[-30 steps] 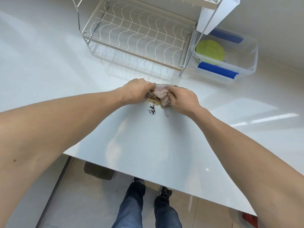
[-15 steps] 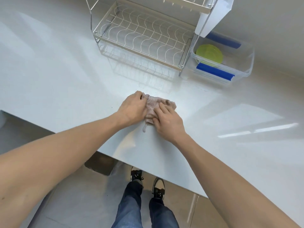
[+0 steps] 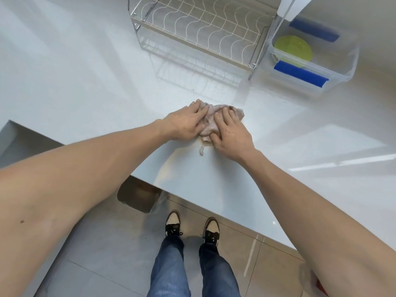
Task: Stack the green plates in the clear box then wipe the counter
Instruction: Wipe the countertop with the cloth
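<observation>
A crumpled pinkish cloth (image 3: 214, 117) lies on the white counter (image 3: 85, 82) near its front edge. My left hand (image 3: 184, 123) presses on the cloth's left side and my right hand (image 3: 230, 133) presses on its right side, fingers spread flat over it. A loose strand of the cloth hangs toward me. Green plates (image 3: 292, 50) sit stacked inside the clear box (image 3: 347, 67) at the back right; the box has blue handles.
A wire dish rack (image 3: 199, 33) stands at the back, just left of the clear box. The counter's front edge runs diagonally below my hands. Below it are a tiled floor, my legs and shoes (image 3: 192, 228).
Both hands brought the cloth down over the dark crumbs seen a second ago and flattened onto it. The crumbs no longer show. The view has shifted closer to the rack.
</observation>
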